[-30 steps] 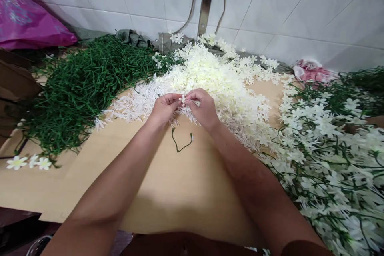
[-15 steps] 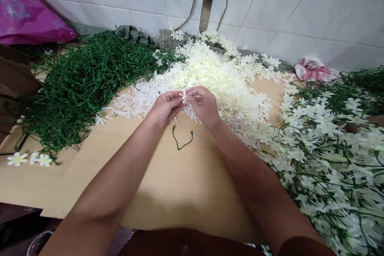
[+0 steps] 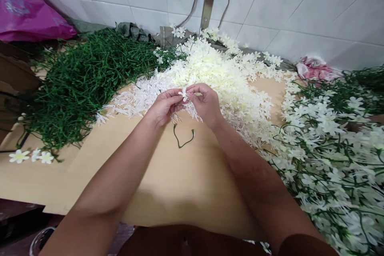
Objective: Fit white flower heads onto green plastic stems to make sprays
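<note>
Between my two hands is a small white artificial flower (image 3: 184,95), its petals facing me. My left hand (image 3: 167,105) pinches it from the left with thumb and forefinger. From the right, my right hand (image 3: 206,103) grips its edge with thumb and fingertips. Just below the hands a bent green plastic stem (image 3: 180,144) lies on the cardboard (image 3: 180,184), a small pale tip at its right end. Behind my hands spread a heap of loose cream-white flower heads (image 3: 213,64) and a pile of thin white stamen pieces (image 3: 135,98).
A big mound of green stems (image 3: 96,72) fills the left back. Finished-looking white flowers on stems (image 3: 333,160) pile up at the right. A pink bag (image 3: 27,12), a red-and-white cloth (image 3: 318,69) and a metal strip (image 3: 209,2) stand or lie near the tiled wall.
The flower between my fingers has turned so that its petals now show spread open. Both hands stay in nearly the same place; the view has shifted slightly.
</note>
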`<state>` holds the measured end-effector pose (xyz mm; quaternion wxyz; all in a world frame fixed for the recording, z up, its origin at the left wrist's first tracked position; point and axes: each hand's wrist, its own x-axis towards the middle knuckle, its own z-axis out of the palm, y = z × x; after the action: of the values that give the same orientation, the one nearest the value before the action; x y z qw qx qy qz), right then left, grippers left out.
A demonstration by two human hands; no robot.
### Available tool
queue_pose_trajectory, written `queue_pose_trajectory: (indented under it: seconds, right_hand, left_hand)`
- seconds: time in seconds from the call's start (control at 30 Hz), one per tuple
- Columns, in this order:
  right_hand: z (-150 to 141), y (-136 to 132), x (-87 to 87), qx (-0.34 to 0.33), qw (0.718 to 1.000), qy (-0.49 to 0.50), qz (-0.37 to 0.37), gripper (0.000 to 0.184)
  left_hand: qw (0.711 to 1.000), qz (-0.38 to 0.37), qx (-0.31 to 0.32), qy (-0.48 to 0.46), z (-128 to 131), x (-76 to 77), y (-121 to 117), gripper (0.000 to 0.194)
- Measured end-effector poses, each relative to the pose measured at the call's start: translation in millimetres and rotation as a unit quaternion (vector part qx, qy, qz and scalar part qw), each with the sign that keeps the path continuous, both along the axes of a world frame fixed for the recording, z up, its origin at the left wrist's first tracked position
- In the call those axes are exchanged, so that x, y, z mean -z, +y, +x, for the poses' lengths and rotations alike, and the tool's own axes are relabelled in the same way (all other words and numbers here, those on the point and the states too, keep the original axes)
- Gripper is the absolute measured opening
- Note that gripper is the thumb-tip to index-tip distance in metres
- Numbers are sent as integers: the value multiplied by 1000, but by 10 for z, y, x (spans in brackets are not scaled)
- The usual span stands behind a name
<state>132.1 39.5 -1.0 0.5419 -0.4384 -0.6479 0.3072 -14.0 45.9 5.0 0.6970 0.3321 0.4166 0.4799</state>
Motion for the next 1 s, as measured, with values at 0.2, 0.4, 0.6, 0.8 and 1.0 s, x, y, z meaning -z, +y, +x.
queue_pose_trajectory:
  seconds: [0.2,0.4,0.6,0.8,1.0]
  right_hand:
    - [6,-1,11,-1,998,-46,41,9]
    - [13,-34,-73,-19,999,-37,27,8]
    - [34,-30,-108,2,999,-35,32,6]
    - [36,10,-1,25,986,-137,97,10]
    - [70,36,33,50,964,-210,156,12]
  left_hand:
    - [1000,-3,3,-7,-16,-3,6,16]
    - [999,-18,-28,-21,-6,-14,3,19]
    - [999,-21,-14,-35,-4,-16,13,15]
    - [1000,-18,5,-17,-14,39,27,17]
    - [1000,-7,-20,-1,-1,52,26,15]
